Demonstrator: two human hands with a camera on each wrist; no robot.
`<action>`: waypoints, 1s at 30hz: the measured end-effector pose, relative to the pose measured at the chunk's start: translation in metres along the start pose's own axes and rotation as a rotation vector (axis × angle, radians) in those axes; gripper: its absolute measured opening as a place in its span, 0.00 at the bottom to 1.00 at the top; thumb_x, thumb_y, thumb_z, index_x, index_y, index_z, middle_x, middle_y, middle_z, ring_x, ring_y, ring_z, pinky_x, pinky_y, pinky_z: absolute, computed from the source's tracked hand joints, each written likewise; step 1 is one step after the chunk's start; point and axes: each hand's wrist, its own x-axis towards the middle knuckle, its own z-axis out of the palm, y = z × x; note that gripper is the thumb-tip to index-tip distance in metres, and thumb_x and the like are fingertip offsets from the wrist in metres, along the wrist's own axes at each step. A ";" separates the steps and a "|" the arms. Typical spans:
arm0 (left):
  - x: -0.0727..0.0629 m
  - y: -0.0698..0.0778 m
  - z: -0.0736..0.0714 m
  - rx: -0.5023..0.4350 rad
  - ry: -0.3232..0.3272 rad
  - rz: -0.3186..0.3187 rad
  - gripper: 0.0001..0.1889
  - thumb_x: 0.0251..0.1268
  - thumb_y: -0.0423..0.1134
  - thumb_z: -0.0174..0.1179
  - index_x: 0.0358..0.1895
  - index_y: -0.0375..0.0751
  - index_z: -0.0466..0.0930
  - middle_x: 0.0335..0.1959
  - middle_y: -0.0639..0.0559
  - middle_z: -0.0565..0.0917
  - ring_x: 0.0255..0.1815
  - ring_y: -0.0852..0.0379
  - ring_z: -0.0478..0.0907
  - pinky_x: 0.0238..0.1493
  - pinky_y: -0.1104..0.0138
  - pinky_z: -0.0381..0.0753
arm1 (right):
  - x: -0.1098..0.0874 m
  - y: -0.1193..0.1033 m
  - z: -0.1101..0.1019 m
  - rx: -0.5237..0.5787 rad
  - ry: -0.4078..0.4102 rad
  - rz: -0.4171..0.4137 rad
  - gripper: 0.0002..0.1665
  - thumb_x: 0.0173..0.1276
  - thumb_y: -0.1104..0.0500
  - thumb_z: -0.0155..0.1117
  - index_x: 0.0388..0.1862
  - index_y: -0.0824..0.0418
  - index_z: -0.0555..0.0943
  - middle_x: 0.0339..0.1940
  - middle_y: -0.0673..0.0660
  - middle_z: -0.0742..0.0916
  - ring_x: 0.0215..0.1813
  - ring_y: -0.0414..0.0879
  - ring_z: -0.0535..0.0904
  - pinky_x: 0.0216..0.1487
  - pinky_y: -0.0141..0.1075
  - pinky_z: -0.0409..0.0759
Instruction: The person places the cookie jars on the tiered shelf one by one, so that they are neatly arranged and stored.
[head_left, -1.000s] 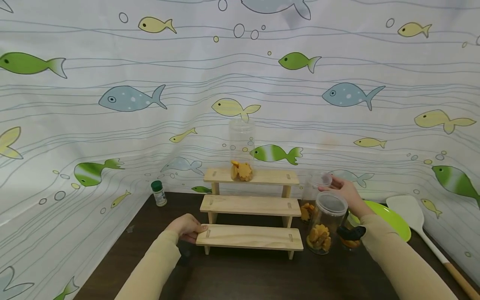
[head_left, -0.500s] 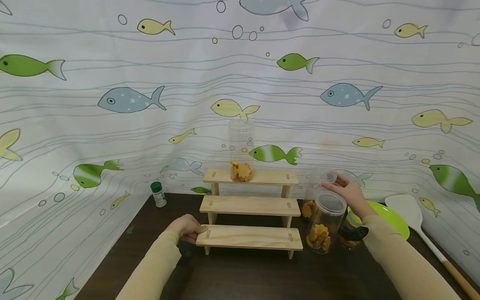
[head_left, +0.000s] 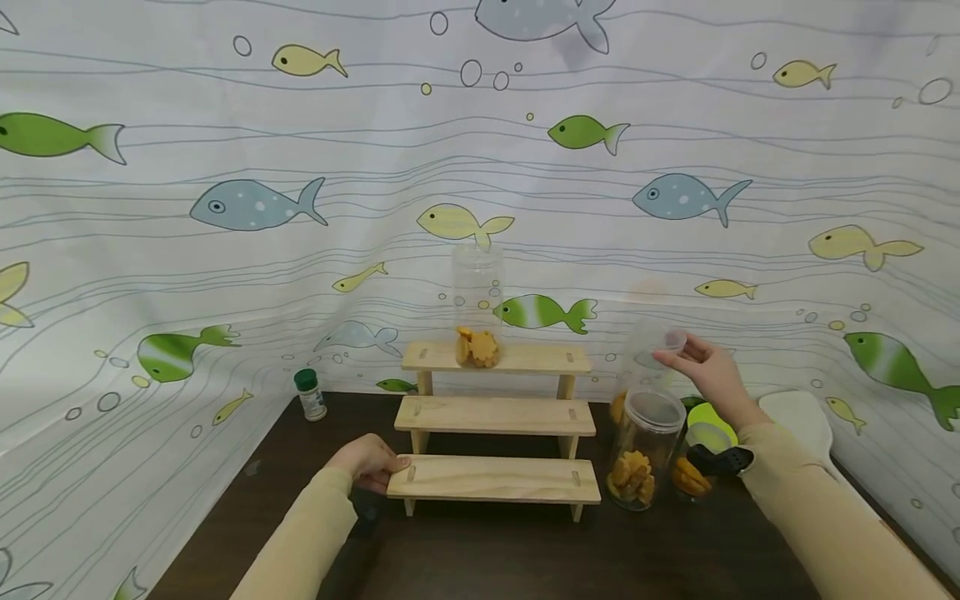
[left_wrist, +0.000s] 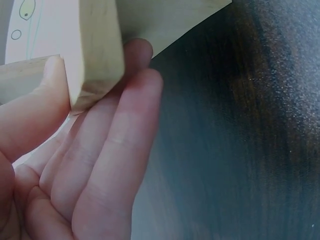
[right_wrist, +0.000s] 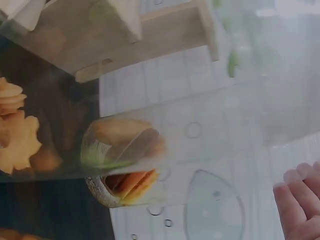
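Observation:
A three-step wooden display stand (head_left: pixel 491 414) stands on the dark table. My left hand (head_left: pixel 365 461) grips the left end of its lowest step, thumb on top and fingers under the board (left_wrist: pixel 100 55), as the left wrist view shows. My right hand (head_left: pixel 708 371) holds a tall clear jar (head_left: pixel 641 354) by its lid, behind and above the other jars at the right. Brown biscuits lie in its bottom, partly hidden by the front jar (head_left: pixel 651 433), which also has biscuits inside. In the right wrist view my right fingers (right_wrist: pixel 300 200) appear at the right edge.
Another clear jar with biscuits (head_left: pixel 477 308) stands on the top step. A lower jar with biscuits (head_left: pixel 692 475) is beside the front jar. Behind my right wrist are a lime-green plate (head_left: pixel 705 414) and a white spatula (head_left: pixel 802 421). A green-capped shaker (head_left: pixel 310 396) stands back left.
My right hand has moved right and slightly up with the jar, away from the stand. My left hand keeps its grip on the lowest step. The view has shifted slightly.

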 end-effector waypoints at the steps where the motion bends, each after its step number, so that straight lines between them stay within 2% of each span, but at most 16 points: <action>1: 0.000 0.000 0.000 0.002 0.001 -0.001 0.17 0.64 0.38 0.62 0.41 0.20 0.79 0.25 0.44 0.84 0.27 0.53 0.84 0.34 0.59 0.85 | -0.001 -0.003 -0.002 0.004 0.005 -0.005 0.53 0.68 0.42 0.58 0.76 0.66 0.42 0.73 0.72 0.57 0.73 0.67 0.53 0.67 0.62 0.58; 9: -0.002 0.000 -0.003 0.000 -0.001 0.004 0.17 0.65 0.38 0.61 0.41 0.20 0.79 0.24 0.45 0.84 0.26 0.53 0.84 0.34 0.59 0.85 | 0.000 -0.024 -0.017 0.029 0.088 -0.062 0.48 0.69 0.44 0.58 0.76 0.65 0.48 0.72 0.70 0.62 0.72 0.64 0.56 0.66 0.60 0.60; 16: -0.002 -0.001 -0.004 0.007 0.000 0.002 0.17 0.65 0.38 0.61 0.41 0.21 0.80 0.24 0.46 0.85 0.27 0.53 0.84 0.35 0.59 0.85 | 0.000 -0.052 -0.021 0.022 0.131 -0.101 0.45 0.68 0.43 0.60 0.75 0.62 0.54 0.71 0.68 0.66 0.71 0.61 0.62 0.66 0.59 0.62; 20: -0.002 -0.002 -0.003 0.014 0.004 0.005 0.17 0.65 0.38 0.61 0.41 0.21 0.80 0.24 0.45 0.84 0.27 0.53 0.84 0.35 0.59 0.85 | -0.001 -0.070 -0.022 0.037 0.153 -0.117 0.43 0.67 0.44 0.61 0.74 0.60 0.58 0.70 0.66 0.69 0.67 0.49 0.69 0.67 0.57 0.63; 23: -0.002 -0.001 -0.002 0.016 0.005 0.002 0.17 0.65 0.38 0.61 0.42 0.21 0.79 0.25 0.44 0.84 0.27 0.52 0.84 0.34 0.59 0.85 | -0.002 -0.082 -0.023 0.048 0.164 -0.132 0.41 0.67 0.44 0.61 0.73 0.59 0.61 0.69 0.65 0.71 0.64 0.43 0.71 0.67 0.55 0.63; 30: 0.003 -0.003 -0.001 -0.019 -0.035 0.003 0.18 0.63 0.39 0.62 0.41 0.20 0.79 0.26 0.42 0.84 0.27 0.52 0.84 0.32 0.60 0.85 | 0.000 -0.104 -0.021 0.035 0.161 -0.164 0.43 0.65 0.42 0.62 0.74 0.57 0.59 0.69 0.63 0.72 0.69 0.56 0.66 0.68 0.55 0.62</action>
